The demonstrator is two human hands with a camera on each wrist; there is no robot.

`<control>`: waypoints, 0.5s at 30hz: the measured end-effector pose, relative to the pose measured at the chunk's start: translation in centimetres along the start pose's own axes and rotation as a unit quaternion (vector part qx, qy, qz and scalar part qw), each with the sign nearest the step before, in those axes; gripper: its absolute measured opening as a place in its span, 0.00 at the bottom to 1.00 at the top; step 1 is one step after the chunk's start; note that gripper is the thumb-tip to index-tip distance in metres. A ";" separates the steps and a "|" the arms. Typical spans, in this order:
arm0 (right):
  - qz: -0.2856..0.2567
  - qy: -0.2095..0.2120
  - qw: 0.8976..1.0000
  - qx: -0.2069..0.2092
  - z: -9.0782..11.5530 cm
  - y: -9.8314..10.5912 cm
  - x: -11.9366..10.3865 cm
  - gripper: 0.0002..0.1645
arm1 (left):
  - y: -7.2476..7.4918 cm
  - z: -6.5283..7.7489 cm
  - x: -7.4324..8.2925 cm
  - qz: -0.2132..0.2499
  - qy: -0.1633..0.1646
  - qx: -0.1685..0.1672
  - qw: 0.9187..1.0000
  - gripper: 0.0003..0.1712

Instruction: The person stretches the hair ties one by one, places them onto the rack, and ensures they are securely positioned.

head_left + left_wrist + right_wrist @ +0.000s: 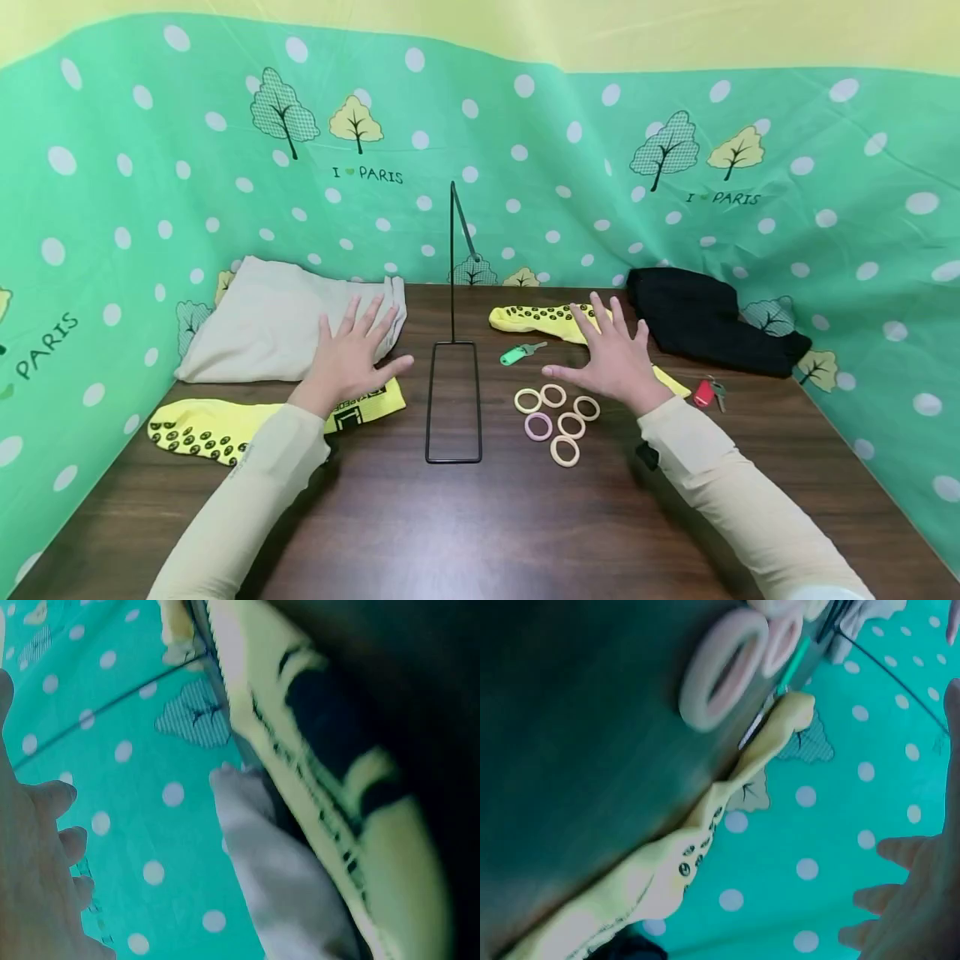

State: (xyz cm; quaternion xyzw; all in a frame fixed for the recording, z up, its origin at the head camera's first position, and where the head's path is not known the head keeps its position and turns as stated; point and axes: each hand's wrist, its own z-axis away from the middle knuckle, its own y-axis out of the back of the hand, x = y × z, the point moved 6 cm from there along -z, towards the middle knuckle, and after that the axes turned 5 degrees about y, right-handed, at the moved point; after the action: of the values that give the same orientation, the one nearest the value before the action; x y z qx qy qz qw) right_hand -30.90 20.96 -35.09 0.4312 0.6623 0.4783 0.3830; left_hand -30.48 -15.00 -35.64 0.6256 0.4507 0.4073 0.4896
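Observation:
My left hand (351, 360), fingers spread, hovers over a yellow sock (217, 421) with black dots, near a folded beige cloth (277, 321). My right hand (611, 358) is spread the same way, palm down, and holds nothing. Beneath and behind it lies a second yellow sock (536, 318); in the right wrist view this sock (660, 877) stretches along the table. Several small rings (564, 451), cream, peach and one pink, lie left of the right hand. Between the hands stands a black wire stand (453, 461) with a tall post and a hooked arm.
A key with a green tag (516, 355) lies behind the rings. To the right are keys with a red tag (703, 393) and a folded black cloth (697, 321). A green dotted curtain (525, 200) encloses the brown table (450, 533) at the back and sides.

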 end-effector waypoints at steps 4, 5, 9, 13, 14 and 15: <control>-0.005 0.020 1.000 -0.005 1.0 -0.7 -0.8 0.68 | -0.9 1.5 1.4 -0.017 -0.040 -0.008 0.999 0.50; -0.007 0.025 1.000 -0.008 1.3 -0.9 -1.0 0.67 | -1.1 1.9 1.8 -0.023 -0.051 -0.010 0.998 0.51; -0.029 0.043 0.998 -0.021 1.8 -1.4 -1.6 0.59 | -2.0 3.1 3.3 -0.043 -0.092 -0.024 0.995 0.52; -0.076 0.045 0.995 -0.040 1.8 -1.9 -1.8 0.45 | -2.8 3.7 4.5 -0.056 -0.122 -0.055 0.989 0.52; -0.087 0.041 0.994 -0.051 1.8 -2.0 -1.7 0.43 | -2.9 3.8 4.8 -0.059 -0.127 -0.065 0.988 0.52; -0.096 0.036 0.993 -0.063 1.7 -2.3 -1.7 0.40 | -3.1 3.8 5.0 -0.063 -0.131 -0.075 0.986 0.52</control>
State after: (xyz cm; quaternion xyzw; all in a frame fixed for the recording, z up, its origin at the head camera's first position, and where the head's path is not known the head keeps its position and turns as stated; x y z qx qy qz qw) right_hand -29.20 19.52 -37.55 0.3228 0.6824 0.4953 0.4299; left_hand -26.07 -10.76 -39.08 0.6053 0.3890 0.3229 0.6149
